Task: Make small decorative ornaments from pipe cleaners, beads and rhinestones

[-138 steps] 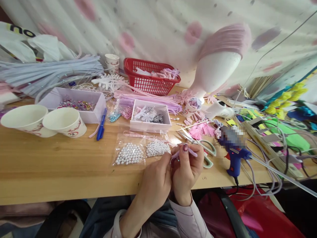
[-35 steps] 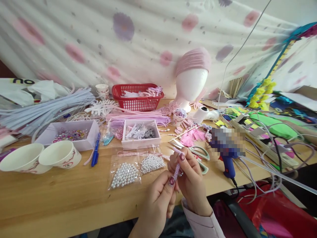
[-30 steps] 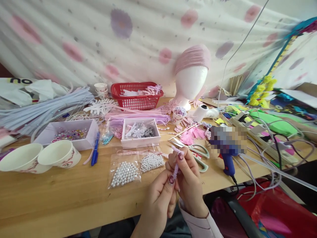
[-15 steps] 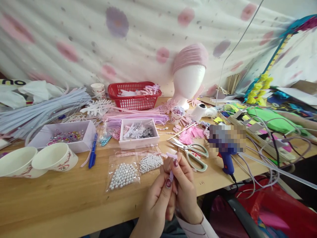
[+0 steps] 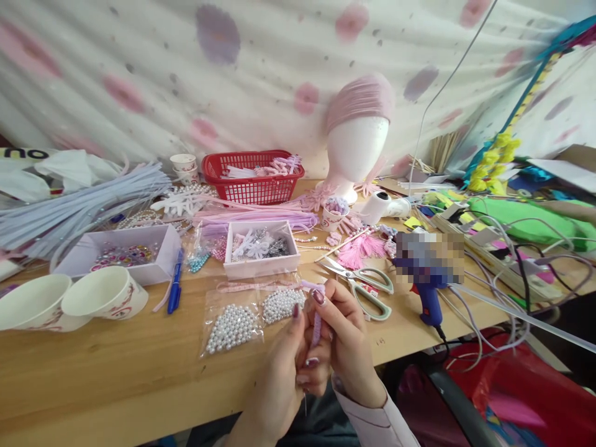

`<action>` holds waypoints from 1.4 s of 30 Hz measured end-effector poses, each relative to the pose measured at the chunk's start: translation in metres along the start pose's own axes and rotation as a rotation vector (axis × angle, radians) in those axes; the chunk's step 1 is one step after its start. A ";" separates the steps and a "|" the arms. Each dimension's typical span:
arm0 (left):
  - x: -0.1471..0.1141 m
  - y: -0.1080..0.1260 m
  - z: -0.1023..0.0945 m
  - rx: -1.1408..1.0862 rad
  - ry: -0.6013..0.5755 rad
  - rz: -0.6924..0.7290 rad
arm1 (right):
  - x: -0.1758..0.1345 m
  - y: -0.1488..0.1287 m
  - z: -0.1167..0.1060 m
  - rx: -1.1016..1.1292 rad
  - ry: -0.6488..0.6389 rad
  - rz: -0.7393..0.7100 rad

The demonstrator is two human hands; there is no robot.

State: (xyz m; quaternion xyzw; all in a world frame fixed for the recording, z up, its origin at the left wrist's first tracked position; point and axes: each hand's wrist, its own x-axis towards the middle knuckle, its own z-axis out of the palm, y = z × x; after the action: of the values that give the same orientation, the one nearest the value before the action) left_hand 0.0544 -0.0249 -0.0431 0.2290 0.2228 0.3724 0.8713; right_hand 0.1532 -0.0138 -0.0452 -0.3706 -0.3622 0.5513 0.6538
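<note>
A short lilac pipe cleaner point(image 5: 316, 329), bent over at its top, is held between my two hands above the table's front edge. My right hand point(image 5: 349, 329) pinches its upper end between thumb and fingers. Curled around the lower part is my left hand point(image 5: 284, 366), its thumb lifted slightly off the pipe cleaner. A thin thread or wire hangs below the left fingers. Just beyond the hands lie scissors point(image 5: 361, 279) with pale green handles and a clear bag of white pearl beads point(image 5: 235, 329).
A blue glue gun point(image 5: 429, 301), partly blurred out, and cables lie to the right. Paper cups point(image 5: 105, 295) stand at left beside a blue pen point(image 5: 176, 282). Farther back are a white box of trinkets point(image 5: 261, 267), a red basket point(image 5: 254, 189) and a foam head point(image 5: 356, 146).
My left thumb has lifted and moved left off the pipe cleaner, showing more of its length. The right hand still pinches the top. The view has shifted slightly.
</note>
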 end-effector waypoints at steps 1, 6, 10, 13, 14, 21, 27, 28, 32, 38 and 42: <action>-0.001 -0.001 -0.001 0.006 -0.013 0.006 | 0.002 -0.001 -0.001 0.009 0.008 -0.004; -0.011 -0.008 -0.013 0.061 -0.080 -0.054 | 0.020 -0.008 -0.008 0.025 0.114 -0.148; -0.018 -0.014 -0.019 0.129 0.014 0.004 | 0.022 -0.005 -0.010 -0.040 0.144 -0.183; -0.017 -0.015 -0.019 0.216 0.069 0.054 | 0.016 0.001 -0.011 -0.119 0.042 -0.139; -0.016 -0.015 -0.018 0.246 0.083 0.066 | 0.014 0.002 -0.011 -0.125 0.018 -0.130; -0.013 -0.016 -0.014 0.524 0.140 0.150 | 0.012 0.000 -0.009 -0.056 0.014 -0.108; -0.015 -0.018 -0.009 0.603 0.089 0.146 | 0.011 -0.002 -0.006 0.004 0.034 -0.122; -0.015 -0.018 -0.009 0.632 0.131 0.188 | 0.011 -0.003 -0.007 -0.005 0.048 -0.137; -0.016 -0.015 -0.009 0.743 0.223 0.358 | 0.007 -0.004 -0.015 -0.106 0.048 -0.158; -0.017 -0.011 -0.005 0.557 0.142 0.223 | -0.001 0.005 -0.024 -0.094 -0.110 -0.065; -0.015 -0.013 -0.006 0.943 0.266 0.507 | -0.005 0.011 -0.023 -0.029 -0.016 -0.073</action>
State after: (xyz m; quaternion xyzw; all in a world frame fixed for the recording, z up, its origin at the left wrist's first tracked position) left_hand 0.0490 -0.0433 -0.0520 0.5920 0.4114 0.4562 0.5218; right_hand 0.1683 -0.0190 -0.0661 -0.3621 -0.3885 0.5250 0.6651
